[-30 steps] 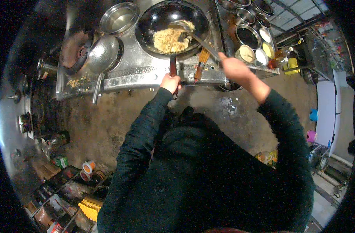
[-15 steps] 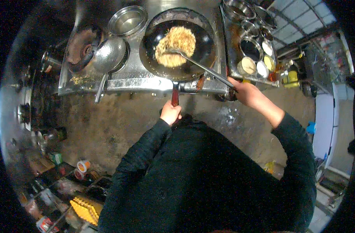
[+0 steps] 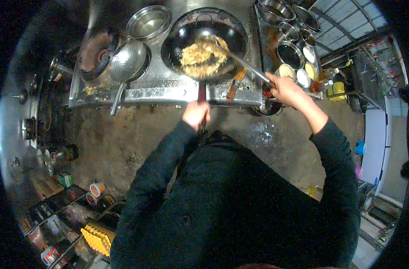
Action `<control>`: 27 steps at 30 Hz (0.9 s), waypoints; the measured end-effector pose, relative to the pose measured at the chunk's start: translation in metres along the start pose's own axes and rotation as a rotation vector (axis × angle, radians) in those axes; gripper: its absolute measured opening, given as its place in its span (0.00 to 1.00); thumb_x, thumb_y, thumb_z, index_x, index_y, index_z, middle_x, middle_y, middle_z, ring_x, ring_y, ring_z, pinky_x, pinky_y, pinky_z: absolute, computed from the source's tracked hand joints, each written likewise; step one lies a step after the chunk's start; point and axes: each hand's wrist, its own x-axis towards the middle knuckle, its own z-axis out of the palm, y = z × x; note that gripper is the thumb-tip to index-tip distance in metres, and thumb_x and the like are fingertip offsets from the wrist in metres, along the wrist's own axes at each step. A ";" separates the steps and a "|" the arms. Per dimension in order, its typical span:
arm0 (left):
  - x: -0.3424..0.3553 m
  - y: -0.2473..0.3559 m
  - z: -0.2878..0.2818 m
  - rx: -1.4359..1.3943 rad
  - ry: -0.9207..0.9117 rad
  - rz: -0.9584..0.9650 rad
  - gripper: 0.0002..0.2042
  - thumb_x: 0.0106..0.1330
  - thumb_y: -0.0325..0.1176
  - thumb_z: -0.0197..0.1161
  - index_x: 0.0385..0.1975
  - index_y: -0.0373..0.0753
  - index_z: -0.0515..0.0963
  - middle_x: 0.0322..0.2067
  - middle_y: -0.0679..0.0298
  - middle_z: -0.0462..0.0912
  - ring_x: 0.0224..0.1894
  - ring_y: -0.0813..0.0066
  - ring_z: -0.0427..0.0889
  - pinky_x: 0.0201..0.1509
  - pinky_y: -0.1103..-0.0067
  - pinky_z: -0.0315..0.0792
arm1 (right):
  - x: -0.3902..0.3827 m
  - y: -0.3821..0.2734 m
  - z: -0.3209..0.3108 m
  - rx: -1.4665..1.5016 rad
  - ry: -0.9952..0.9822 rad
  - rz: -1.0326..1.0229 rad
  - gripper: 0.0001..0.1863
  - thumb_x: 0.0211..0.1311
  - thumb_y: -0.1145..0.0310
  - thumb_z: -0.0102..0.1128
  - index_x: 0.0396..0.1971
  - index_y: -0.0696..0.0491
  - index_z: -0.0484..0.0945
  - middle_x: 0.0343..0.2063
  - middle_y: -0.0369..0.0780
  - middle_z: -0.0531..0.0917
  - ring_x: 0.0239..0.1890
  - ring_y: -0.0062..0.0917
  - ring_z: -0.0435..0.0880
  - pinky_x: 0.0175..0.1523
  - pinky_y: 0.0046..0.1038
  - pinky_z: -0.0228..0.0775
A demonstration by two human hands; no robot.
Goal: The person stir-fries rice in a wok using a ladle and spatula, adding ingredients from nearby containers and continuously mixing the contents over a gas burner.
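A black wok [image 3: 186,36] sits on the steel stove and holds a heap of yellowish fried rice [image 3: 203,57]. My left hand [image 3: 196,113] grips the wok's handle [image 3: 202,94], which points toward me. My right hand [image 3: 285,89] holds the long handle of a metal ladle [image 3: 240,60] whose bowl rests in the rice.
A perforated metal strainer [image 3: 126,60] lies left of the wok beside an empty steel bowl [image 3: 149,22] and a burner [image 3: 96,50]. Several small bowls of seasonings [image 3: 298,67] stand at the right. A brush [image 3: 235,83] leans on the stove front. Shelves with jars [image 3: 79,206] fill the lower left.
The rice has shifted toward the near side of the wok. My left hand slid up the handle toward the stove, and my right hand rose with the ladle.
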 end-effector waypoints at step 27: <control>0.135 0.019 -0.030 0.254 0.020 0.144 0.08 0.56 0.30 0.58 0.32 0.31 0.74 0.19 0.60 0.79 0.17 0.71 0.78 0.24 0.76 0.72 | 0.108 -0.058 0.041 1.645 -0.161 0.663 0.10 0.63 0.62 0.55 0.30 0.53 0.70 0.18 0.35 0.73 0.11 0.17 0.65 0.12 0.21 0.54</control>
